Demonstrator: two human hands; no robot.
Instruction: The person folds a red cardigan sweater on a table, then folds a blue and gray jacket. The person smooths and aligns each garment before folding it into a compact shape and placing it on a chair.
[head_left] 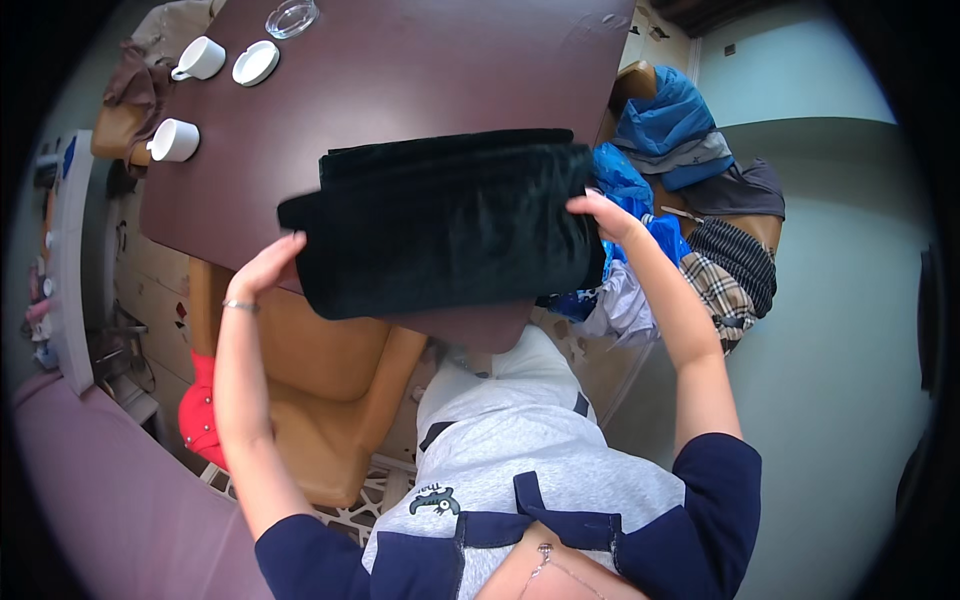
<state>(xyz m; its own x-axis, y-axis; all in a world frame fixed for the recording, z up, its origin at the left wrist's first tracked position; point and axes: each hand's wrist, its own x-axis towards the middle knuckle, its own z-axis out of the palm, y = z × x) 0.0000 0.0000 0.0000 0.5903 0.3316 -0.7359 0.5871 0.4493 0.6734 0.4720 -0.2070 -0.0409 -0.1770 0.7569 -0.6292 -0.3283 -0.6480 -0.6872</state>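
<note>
Folded dark green velvety cloth point(445, 225) lying at near edge of dark brown table point(420, 70), overhanging it. Left hand point(265, 268) open, flat against cloth's left end; right hand point(605, 215) pinching its right end. Far corner: two white cups point(200, 58), contents not visible; white saucer point(255, 62); glass ashtray point(292, 17), apparently empty. Heaped clothes point(690, 200) on chair at right.

The person wears a short-sleeved top: light grey body point(520, 450), navy sleeves point(715, 490) and navy trim in bands across the chest. A small dark cartoon animal motif point(437, 499) sits on the grey front. A thin bracelet point(240, 305) circles the left wrist. A fine chain necklace point(550, 562) with a small pendant hangs at the neckline.
</note>
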